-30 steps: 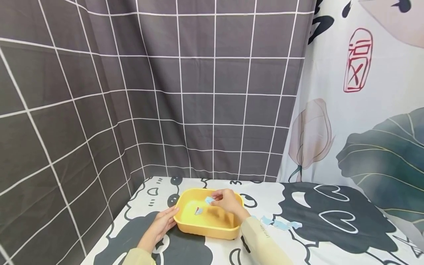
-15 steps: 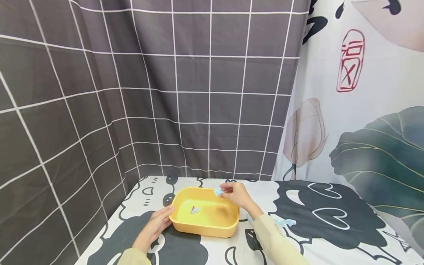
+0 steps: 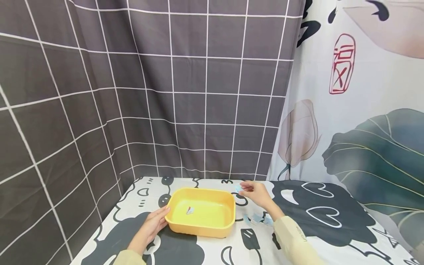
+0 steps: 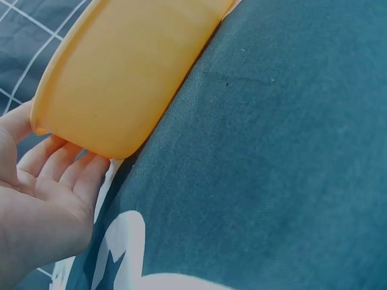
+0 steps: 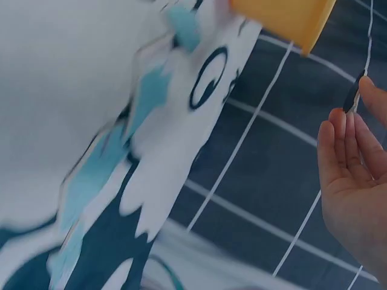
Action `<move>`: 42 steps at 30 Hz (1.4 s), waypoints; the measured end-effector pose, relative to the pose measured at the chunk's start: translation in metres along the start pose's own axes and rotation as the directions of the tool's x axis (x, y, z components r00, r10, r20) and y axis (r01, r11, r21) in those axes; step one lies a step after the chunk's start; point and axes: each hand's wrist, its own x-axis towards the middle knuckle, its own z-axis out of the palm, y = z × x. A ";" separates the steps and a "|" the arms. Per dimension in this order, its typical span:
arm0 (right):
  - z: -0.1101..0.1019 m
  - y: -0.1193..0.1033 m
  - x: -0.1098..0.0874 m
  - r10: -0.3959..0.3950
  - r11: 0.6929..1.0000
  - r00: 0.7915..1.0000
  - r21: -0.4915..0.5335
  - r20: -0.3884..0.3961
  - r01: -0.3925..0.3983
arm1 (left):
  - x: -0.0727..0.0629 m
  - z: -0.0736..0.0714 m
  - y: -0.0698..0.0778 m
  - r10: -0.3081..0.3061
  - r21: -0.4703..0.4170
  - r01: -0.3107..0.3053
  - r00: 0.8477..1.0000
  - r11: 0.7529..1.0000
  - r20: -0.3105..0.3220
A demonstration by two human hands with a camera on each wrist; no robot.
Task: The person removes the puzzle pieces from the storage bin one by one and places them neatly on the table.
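Observation:
My left hand holds the left end of a yellow plastic basin. In the left wrist view the thumb lies at the rim while the fingers touch the outer wall from below. To the right of the basin and apart from it, my right hand pinches a small flat light-blue piece between thumb and fingertips. The right wrist view shows this piece nearly edge-on, thin and dark. Inside the basin lies one small whitish piece with a red mark.
Several flat light-blue pieces with irregular outlines lie on the cloth right of the basin, below my right forearm. The cloth has a black-and-white cartoon print. A dark grid curtain hangs behind and at the left; a white printed curtain hangs at the right.
My right hand has moved from over the basin to the right, out past its rim, with the light-blue piece still pinched. My left hand stays on the basin. The head view has shifted slightly.

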 end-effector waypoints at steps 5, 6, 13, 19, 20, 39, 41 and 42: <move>-0.027 0.023 -0.020 0.059 0.996 0.998 -0.071 -0.007 -0.060 | 0.000 0.001 -0.003 0.005 -0.003 -0.005 1.000 1.000 0.010; -0.032 0.028 -0.024 0.066 0.994 0.998 -0.082 -0.008 -0.067 | 0.000 0.001 -0.004 0.007 -0.004 -0.007 1.000 1.000 0.010; -0.069 0.060 -0.052 0.133 0.972 0.990 -0.190 -0.038 -0.138 | 0.001 -0.001 -0.004 0.018 -0.018 -0.018 1.000 1.000 0.012; -0.088 0.073 -0.069 0.164 0.961 0.986 -0.219 -0.024 -0.166 | 0.001 -0.002 -0.002 0.016 -0.010 -0.016 1.000 1.000 0.009; -0.090 0.075 -0.072 0.173 0.958 0.985 -0.226 -0.024 -0.174 | 0.000 -0.002 -0.002 0.017 -0.006 -0.017 1.000 1.000 0.010; -0.107 0.105 -0.101 0.297 0.883 0.954 -0.371 -0.031 -0.287 | 0.001 -0.004 0.000 0.001 0.026 -0.002 0.999 1.000 0.038; -0.107 0.105 -0.102 0.286 0.888 0.958 -0.367 -0.031 -0.277 | 0.001 -0.003 0.000 0.002 0.018 -0.003 0.999 1.000 0.039; -0.107 0.105 -0.102 0.281 0.890 0.959 -0.366 -0.030 -0.272 | 0.001 -0.003 0.001 0.001 0.015 -0.001 0.999 1.000 0.038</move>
